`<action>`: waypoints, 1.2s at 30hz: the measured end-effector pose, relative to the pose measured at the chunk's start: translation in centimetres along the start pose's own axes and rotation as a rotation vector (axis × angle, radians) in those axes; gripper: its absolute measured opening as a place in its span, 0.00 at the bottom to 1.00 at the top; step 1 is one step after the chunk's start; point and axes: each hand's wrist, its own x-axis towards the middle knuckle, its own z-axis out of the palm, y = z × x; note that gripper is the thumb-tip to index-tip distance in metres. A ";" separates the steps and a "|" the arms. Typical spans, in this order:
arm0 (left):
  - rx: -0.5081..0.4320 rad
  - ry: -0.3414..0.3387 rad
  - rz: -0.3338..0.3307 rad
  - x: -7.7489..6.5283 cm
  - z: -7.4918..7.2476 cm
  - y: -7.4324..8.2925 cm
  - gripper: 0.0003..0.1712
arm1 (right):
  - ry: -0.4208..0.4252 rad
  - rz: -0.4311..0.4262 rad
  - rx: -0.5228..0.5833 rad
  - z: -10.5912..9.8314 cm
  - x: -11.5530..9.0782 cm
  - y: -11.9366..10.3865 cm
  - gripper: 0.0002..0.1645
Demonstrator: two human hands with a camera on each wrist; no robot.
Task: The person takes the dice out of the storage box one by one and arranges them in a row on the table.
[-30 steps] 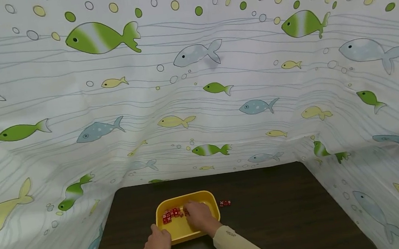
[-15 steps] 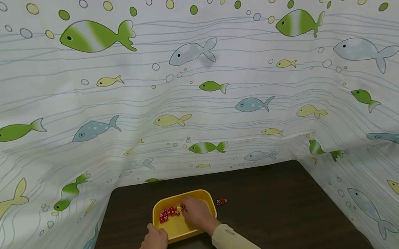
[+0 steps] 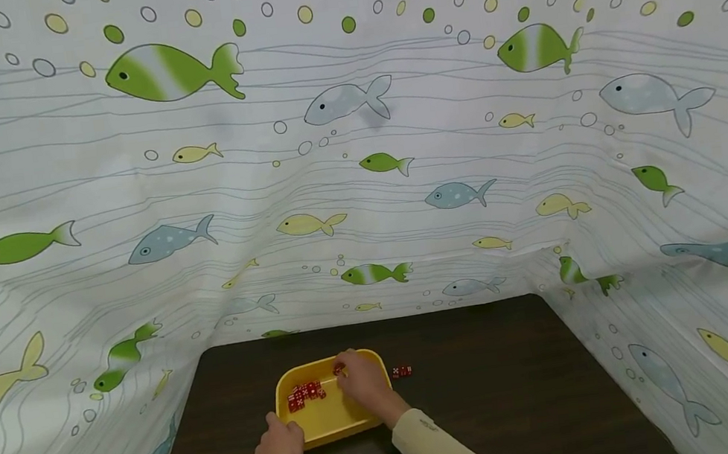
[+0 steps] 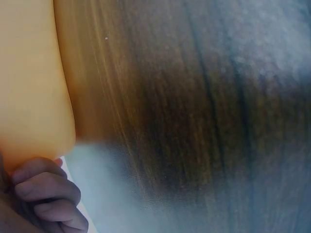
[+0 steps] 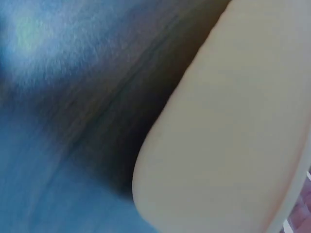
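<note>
A yellow tray [image 3: 336,430] lies on the dark table, with several red dice [image 3: 302,395] with white pips clustered in its left part. My left hand [image 3: 276,450] grips the tray's near left corner; in the left wrist view its curled fingers [image 4: 48,189] lie against the yellow wall. Inside the tray, toward the far right, my right hand [image 3: 361,381] pinches a red die [image 3: 338,370] at its fingertips, partly hidden by the fingers. In the right wrist view the tray's outer wall [image 5: 218,141] fills much of the picture, and that hand's fingers cannot be made out.
A short row of red dice [image 3: 402,372] sits on the dark wooden table [image 3: 524,388], just right of the tray. Behind and along both sides of the table hangs a white curtain [image 3: 360,190] printed with fish.
My right hand has shifted a little within the tray, its fingertips moving toward the far side with the die. The left hand keeps its hold on the corner. The head view has shifted slightly.
</note>
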 end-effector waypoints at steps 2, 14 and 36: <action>-0.002 -0.001 0.001 0.0 0.0 0.0 0.30 | 0.013 0.008 0.005 -0.4 0.1 0.3 0.12; -0.017 -0.005 -0.012 0.2 0.2 -0.3 0.30 | 0.085 0.049 0.079 -2.4 -0.3 1.8 0.10; -0.005 -0.007 0.019 0.1 -0.3 -0.3 0.32 | 0.207 0.201 0.214 -6.0 -0.7 7.7 0.13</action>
